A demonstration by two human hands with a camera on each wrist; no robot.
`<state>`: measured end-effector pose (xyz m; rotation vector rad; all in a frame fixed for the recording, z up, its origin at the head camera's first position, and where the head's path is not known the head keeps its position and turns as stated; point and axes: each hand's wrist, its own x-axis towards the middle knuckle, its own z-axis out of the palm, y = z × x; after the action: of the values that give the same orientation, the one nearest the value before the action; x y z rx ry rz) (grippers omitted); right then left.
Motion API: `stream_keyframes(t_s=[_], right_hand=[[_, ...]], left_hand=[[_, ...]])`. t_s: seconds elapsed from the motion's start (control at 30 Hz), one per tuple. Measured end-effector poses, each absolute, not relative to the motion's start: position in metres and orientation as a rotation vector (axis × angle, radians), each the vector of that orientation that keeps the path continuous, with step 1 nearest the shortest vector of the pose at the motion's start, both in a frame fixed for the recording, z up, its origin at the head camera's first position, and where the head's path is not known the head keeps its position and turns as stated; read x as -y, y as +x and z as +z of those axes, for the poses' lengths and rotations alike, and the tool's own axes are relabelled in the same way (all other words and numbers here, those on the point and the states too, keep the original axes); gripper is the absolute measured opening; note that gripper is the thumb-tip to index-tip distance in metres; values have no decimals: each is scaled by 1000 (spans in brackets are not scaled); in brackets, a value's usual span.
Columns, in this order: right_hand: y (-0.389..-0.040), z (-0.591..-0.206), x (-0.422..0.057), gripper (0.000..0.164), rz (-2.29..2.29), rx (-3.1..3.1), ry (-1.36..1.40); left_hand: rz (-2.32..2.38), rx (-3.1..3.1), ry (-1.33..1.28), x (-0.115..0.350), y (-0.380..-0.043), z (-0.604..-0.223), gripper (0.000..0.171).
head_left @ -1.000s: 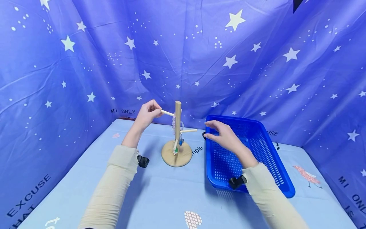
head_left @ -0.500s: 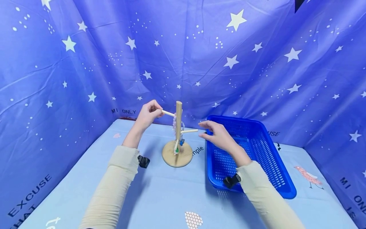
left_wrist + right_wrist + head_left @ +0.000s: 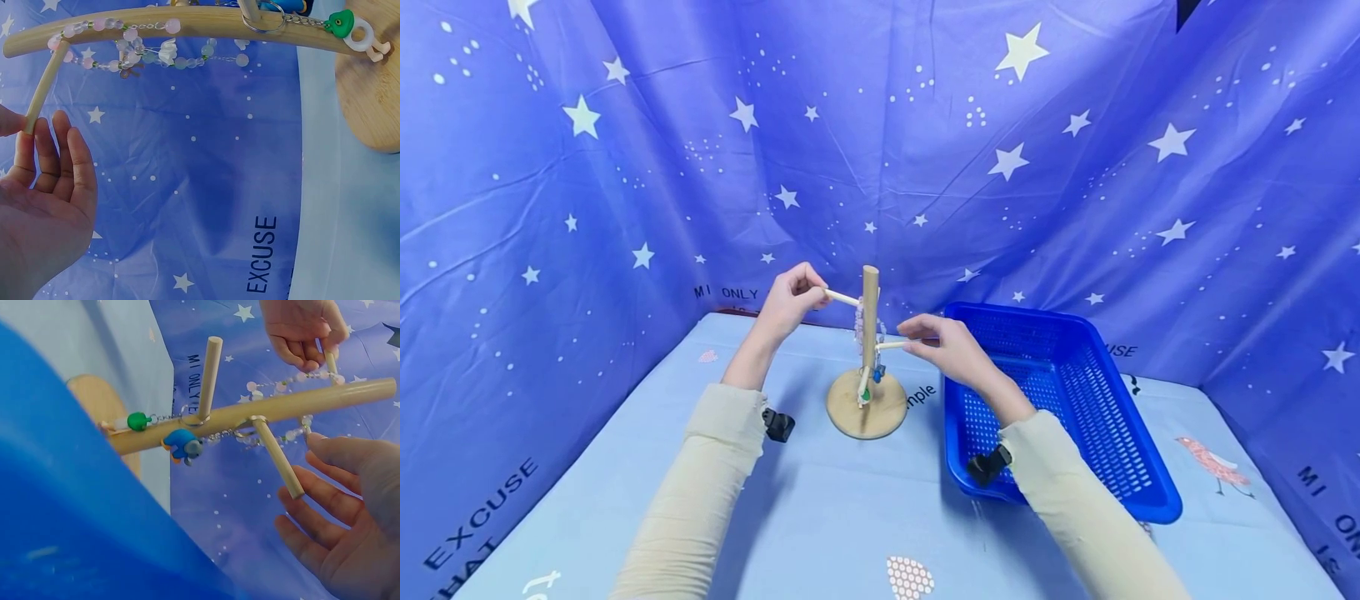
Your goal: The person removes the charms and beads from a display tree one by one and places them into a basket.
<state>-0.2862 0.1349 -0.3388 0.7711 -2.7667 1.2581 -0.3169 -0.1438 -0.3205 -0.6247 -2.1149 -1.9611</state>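
A wooden stand (image 3: 870, 321) rises upright from a round base (image 3: 846, 417), with several pegs sticking out. Thumb and forefinger of my left hand (image 3: 788, 302) pinch the tip of the upper left peg (image 3: 45, 90). Pink and clear beaded bracelets (image 3: 99, 24) hang near the top of the post. My right hand (image 3: 955, 348) is at the outer end of the right peg (image 3: 279, 459), thumb and fingers spread apart; whether it touches is unclear. A blue figure keychain (image 3: 182, 445) hangs on that peg by a ring. Lower down hangs a green-headed keychain (image 3: 339, 24) on the front peg.
A blue perforated basket (image 3: 951, 417) stands right of the stand, under my right forearm. Light blue printed cloth (image 3: 820, 517) covers the table. Behind hangs a blue star-patterned curtain (image 3: 865, 150).
My right hand has moved left from above the basket to the right peg of the stand. My left hand keeps its pinch on the upper left peg.
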Motion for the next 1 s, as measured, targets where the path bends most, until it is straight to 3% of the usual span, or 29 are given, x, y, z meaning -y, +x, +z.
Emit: stream_keyframes(t_s=[1.0], right_hand=[[-301,-342,-108,28,1409,2861,870]], left_hand=[[-1975,2108,-607,142,-316,-320,16]])
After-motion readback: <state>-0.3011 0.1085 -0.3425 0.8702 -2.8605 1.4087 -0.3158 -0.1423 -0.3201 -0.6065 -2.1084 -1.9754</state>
